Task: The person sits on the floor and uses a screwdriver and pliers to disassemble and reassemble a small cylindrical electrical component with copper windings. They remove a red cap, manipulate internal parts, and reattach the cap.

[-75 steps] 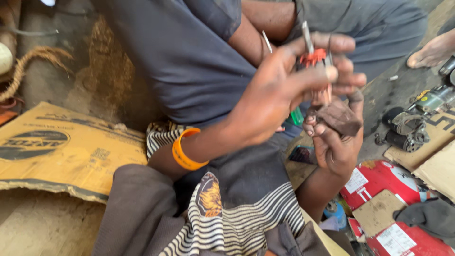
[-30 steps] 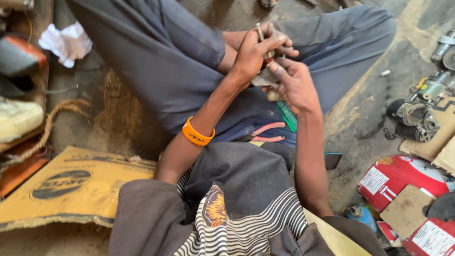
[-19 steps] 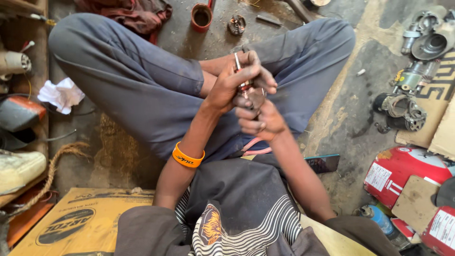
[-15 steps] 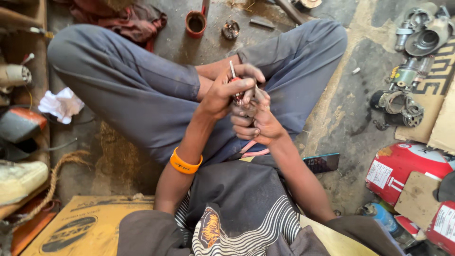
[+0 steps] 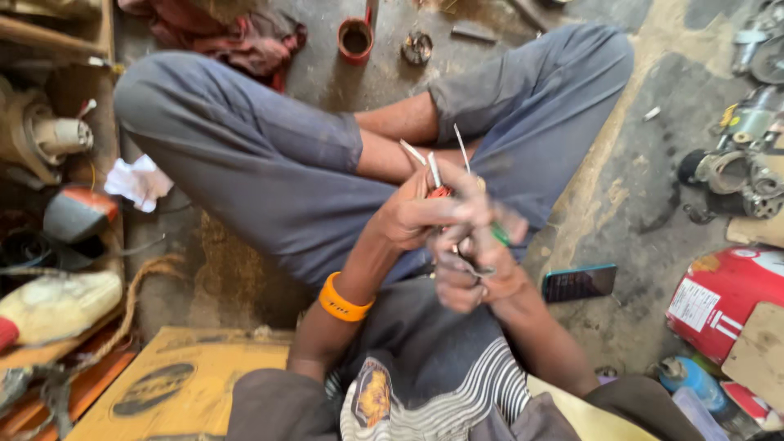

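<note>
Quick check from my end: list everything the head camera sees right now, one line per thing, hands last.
Tools: several thin metal shafts, one red-handled, in the left hand.
Small metal part: one, dark, blurred, at the right hand.
Phone: one, dark, floor right of the hands.
Cup: one, red, floor at top.
Cardboard: one, yellow, bottom left.
Can: one, red, right edge.
Motor parts: several, grey, upper right.
Wristband: one, orange, left wrist.
Left hand: gripping tools.
Right hand: blurred, below it.
</note>
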